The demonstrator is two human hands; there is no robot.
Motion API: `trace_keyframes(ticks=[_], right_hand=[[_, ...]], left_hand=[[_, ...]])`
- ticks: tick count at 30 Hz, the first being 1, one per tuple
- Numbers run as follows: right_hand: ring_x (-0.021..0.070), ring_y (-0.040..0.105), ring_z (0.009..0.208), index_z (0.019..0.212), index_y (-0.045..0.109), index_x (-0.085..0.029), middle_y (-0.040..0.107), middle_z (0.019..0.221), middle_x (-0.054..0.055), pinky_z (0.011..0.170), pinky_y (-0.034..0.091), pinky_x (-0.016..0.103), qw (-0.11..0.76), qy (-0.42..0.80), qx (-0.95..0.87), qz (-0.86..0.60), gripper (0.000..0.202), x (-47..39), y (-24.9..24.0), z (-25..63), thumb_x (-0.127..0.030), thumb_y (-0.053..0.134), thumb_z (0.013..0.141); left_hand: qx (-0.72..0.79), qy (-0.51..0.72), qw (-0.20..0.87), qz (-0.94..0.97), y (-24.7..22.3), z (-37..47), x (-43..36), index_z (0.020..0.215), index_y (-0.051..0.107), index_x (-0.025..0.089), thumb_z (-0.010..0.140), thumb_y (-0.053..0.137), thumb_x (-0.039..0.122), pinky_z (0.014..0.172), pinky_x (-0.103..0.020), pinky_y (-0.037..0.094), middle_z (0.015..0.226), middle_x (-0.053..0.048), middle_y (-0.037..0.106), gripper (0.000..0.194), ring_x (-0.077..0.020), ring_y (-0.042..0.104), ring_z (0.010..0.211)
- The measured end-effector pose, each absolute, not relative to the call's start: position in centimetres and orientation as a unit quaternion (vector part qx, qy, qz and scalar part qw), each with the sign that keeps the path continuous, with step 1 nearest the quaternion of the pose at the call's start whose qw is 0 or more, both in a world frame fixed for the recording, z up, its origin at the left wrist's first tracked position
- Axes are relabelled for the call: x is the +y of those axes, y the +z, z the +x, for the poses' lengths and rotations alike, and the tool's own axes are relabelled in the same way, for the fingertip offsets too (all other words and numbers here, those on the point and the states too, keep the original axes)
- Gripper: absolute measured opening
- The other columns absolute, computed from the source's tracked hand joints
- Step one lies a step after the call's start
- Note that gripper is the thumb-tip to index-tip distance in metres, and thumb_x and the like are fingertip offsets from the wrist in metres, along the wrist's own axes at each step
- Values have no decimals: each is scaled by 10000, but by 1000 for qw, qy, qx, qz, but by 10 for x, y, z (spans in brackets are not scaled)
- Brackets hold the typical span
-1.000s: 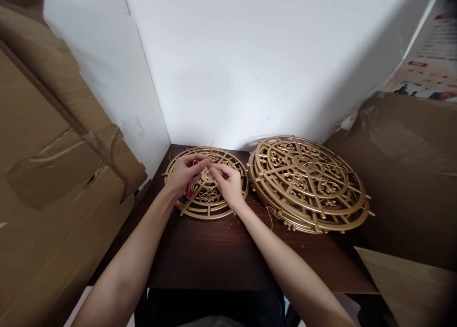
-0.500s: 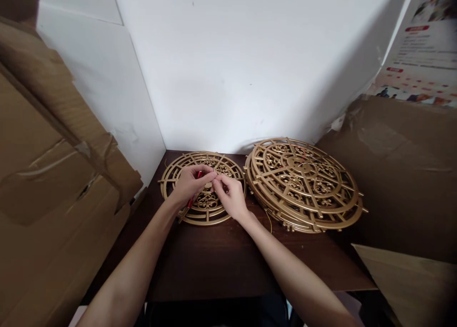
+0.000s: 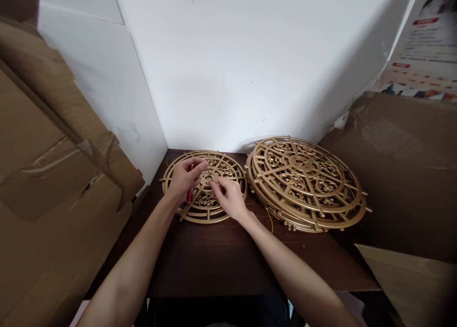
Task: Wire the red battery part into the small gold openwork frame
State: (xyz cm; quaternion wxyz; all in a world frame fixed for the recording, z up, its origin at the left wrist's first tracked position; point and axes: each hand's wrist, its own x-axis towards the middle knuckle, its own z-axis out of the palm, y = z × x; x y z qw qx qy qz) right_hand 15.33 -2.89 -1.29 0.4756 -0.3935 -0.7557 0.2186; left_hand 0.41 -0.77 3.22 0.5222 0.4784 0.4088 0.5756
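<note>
A round gold openwork disc [image 3: 209,218], with spokes and scroll patterns, lies flat below both hands. My left hand [image 3: 183,177] is closed above its left part. A slim red object [image 3: 191,193] is tucked in that hand, its kind unclear, while the thumb and forefinger pinch near the disc's hub. A thin dark strand [image 3: 209,172] shows between the two hands' fingertips, too fine to make out fully. My right hand [image 3: 228,194] pinches by the hub, its fingertips around the lower end of that strand.
Several similar gold discs are stacked [image 3: 307,184] to the right, with thin yellow and red strands on top. A yellow strand [image 3: 270,220] lies on the dark brown table [image 3: 214,265]. Cardboard [image 3: 53,184] stands at left, more cardboard [image 3: 400,174] at right, and a white wall [image 3: 232,70] behind.
My left hand has shifted slightly left and up, so the fingertips have parted a little and the hub shows between them. The view has tilted slightly.
</note>
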Motion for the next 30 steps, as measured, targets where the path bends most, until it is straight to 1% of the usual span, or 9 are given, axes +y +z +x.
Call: trace_keyframes(ticks=[4, 7, 11, 13, 15, 20, 24, 26, 30], right_hand=[[105, 467, 528, 769, 668, -176, 530, 570, -30, 550, 366, 226, 491, 221, -744, -396, 219, -29, -10, 154, -272, 517, 895], [102, 449, 493, 853, 698, -181, 546, 557, -36, 522, 375, 226, 521, 258, -704, -408, 188, -28, -7, 155, -293, 550, 875], [91, 444, 468, 922, 692, -189, 670, 700, -8, 483, 376, 230, 566, 301, -645, -415, 213, -27, -3, 157, -372, 616, 846], [95, 468, 483, 918, 690, -193, 696, 758, 5, 500, 398, 236, 577, 296, -633, -423, 212, -26, -2, 158, -381, 635, 837], [104, 485, 498, 899, 693, -195, 692, 745, 7, 522, 416, 242, 582, 281, -630, -430, 189, -26, -1, 159, -365, 634, 840], [104, 472, 522, 881, 694, -196, 692, 793, 11, 561, 425, 250, 595, 221, -637, -438, 134, -30, 3, 159, -308, 625, 855], [128, 530, 622, 858, 697, -193, 686, 797, 22, 651, 446, 270, 585, 190, -657, -437, 119, -30, 4, 160, -265, 603, 865], [135, 546, 665, 843, 694, -189, 676, 781, 19, 684, 453, 275, 591, 215, -647, -431, 110, -29, 3, 159, -260, 610, 851], [111, 514, 585, 816, 675, -177, 621, 665, -14, 587, 432, 244, 608, 358, -573, -417, 143, -25, 1, 156, -316, 651, 796]], left_hand=[[390, 598, 522, 467, 31, 3, -6, 736, 635, 136, 642, 781, 292, 329, -150, 175, 587, 28, 556, 233, -11, 306, 382], [391, 577, 522, 491, 30, 7, -9, 741, 637, 142, 657, 773, 310, 324, -159, 178, 593, 18, 577, 232, -13, 308, 370], [403, 539, 523, 523, 31, 14, -14, 737, 638, 156, 681, 766, 308, 332, -167, 184, 485, 69, 437, 207, -22, 317, 354], [407, 540, 513, 528, 31, 15, -16, 744, 645, 160, 690, 765, 307, 340, -169, 190, 487, 71, 419, 197, -24, 321, 361], [412, 543, 498, 536, 30, 15, -15, 752, 658, 163, 694, 767, 310, 344, -175, 195, 505, 62, 439, 192, -26, 327, 371], [417, 538, 465, 567, 26, 16, -14, 765, 690, 173, 710, 761, 312, 350, -188, 206, 504, 53, 456, 166, -36, 337, 379], [419, 542, 465, 561, 25, 18, -14, 758, 682, 167, 712, 757, 310, 355, -192, 215, 505, 49, 471, 169, -38, 346, 379], [419, 543, 467, 559, 26, 19, -15, 758, 673, 162, 705, 759, 304, 357, -189, 219, 525, 47, 487, 175, -35, 346, 383], [414, 548, 461, 561, 28, 19, -15, 756, 655, 151, 676, 774, 280, 362, -181, 223, 591, 37, 524, 193, -24, 342, 401]])
